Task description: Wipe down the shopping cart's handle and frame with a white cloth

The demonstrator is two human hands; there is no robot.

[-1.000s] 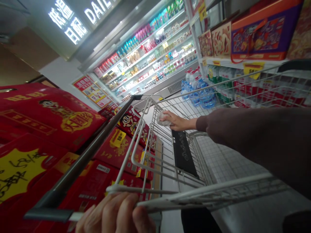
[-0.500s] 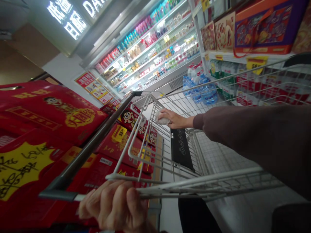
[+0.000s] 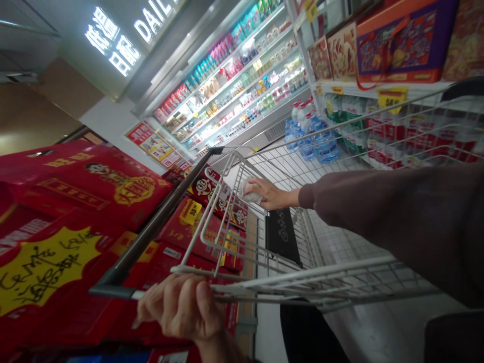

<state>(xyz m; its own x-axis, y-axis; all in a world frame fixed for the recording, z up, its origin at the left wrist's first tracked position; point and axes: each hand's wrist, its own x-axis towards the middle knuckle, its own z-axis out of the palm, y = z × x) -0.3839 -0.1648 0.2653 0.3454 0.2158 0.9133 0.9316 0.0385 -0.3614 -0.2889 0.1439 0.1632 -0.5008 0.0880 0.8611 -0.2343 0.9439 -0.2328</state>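
A wire shopping cart (image 3: 325,275) fills the middle of the view, tilted. My left hand (image 3: 181,305) is closed round the near end of the cart by its dark handle bar (image 3: 159,224). My right hand (image 3: 266,193), in a brown sleeve, reaches into the cart and presses a crumpled white cloth (image 3: 250,190) against the wire side. A black panel with white writing (image 3: 282,236) lies in the cart just below that hand.
Red gift boxes (image 3: 75,212) are stacked along the left, close to the cart. A lit chiller shelf (image 3: 242,80) stands at the back. Shelves with boxed goods (image 3: 401,45) and packs of water bottles (image 3: 313,143) line the right, along a white tiled aisle floor.
My right hand with the cloth has slid slightly along the wire side. My left hand has shifted right on the cart's near end as the view turned.
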